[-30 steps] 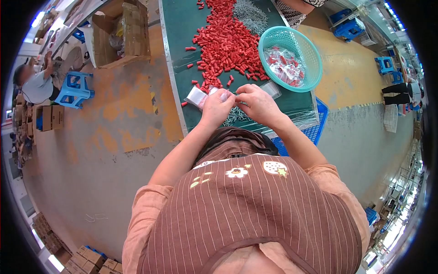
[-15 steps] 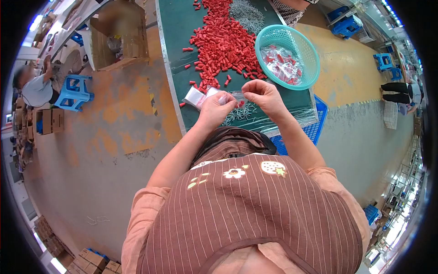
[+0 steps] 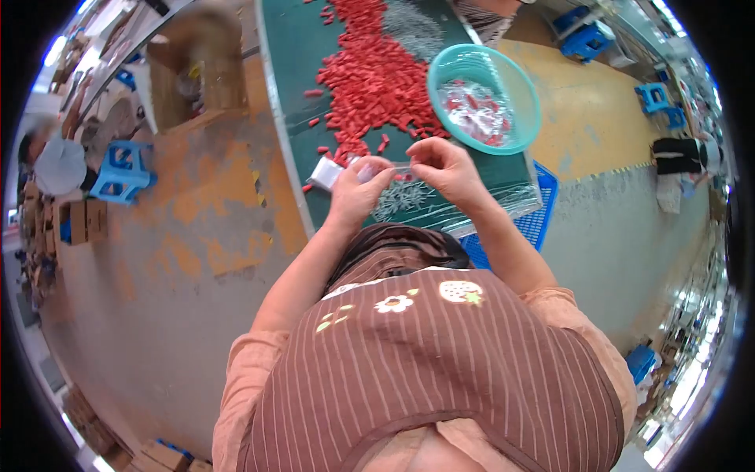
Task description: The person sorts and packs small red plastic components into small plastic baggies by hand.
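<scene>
Between my hands a small clear plastic bag is stretched over the green table. My left hand pinches its left end, and my right hand pinches the right end. A stack of white bags lies against my left hand. Below the held bag is a small heap of grey screws. Beyond my hands spreads a big pile of red plugs, with more grey screws behind it. The turquoise basket to the right holds filled clear bags.
A blue crate stands beneath the table's right corner. An open cardboard box is at the upper left, near a blue stool and a seated person. Another person is at the far right.
The whole view has shifted slightly, with the table and basket a little further left in it. Both hands remain at the small bag, their fingers slightly changed in pose.
</scene>
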Action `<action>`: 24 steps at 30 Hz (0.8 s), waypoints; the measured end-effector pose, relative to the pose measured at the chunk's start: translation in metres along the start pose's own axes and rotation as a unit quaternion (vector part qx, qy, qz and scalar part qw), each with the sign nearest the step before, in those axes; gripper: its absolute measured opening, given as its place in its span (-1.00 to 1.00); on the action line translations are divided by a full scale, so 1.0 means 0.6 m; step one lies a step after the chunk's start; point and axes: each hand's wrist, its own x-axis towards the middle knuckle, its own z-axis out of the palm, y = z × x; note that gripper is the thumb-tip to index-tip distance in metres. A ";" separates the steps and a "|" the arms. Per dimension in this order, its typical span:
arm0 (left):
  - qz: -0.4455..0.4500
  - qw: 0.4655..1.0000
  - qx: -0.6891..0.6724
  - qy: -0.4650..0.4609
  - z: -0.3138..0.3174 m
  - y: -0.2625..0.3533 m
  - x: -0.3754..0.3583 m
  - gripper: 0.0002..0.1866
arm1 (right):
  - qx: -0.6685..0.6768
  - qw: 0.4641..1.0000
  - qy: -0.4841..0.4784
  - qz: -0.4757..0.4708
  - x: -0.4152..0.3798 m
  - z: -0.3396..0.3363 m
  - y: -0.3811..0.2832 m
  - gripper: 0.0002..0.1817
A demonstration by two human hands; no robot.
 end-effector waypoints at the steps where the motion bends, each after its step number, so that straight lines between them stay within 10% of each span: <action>1: 0.041 0.999 0.006 -0.011 -0.001 -0.006 0.004 -0.88 | -0.045 0.999 0.006 -0.025 0.006 -0.002 0.015 -0.72; 6: 0.057 0.997 -0.058 0.004 0.001 -0.022 0.012 -0.86 | -0.108 0.985 0.017 -0.132 0.000 0.010 0.004 -0.77; 24: 0.040 0.996 -0.030 -0.074 0.030 -0.006 -0.004 -0.96 | -0.012 0.999 -0.009 -0.051 -0.047 -0.009 -0.015 -0.79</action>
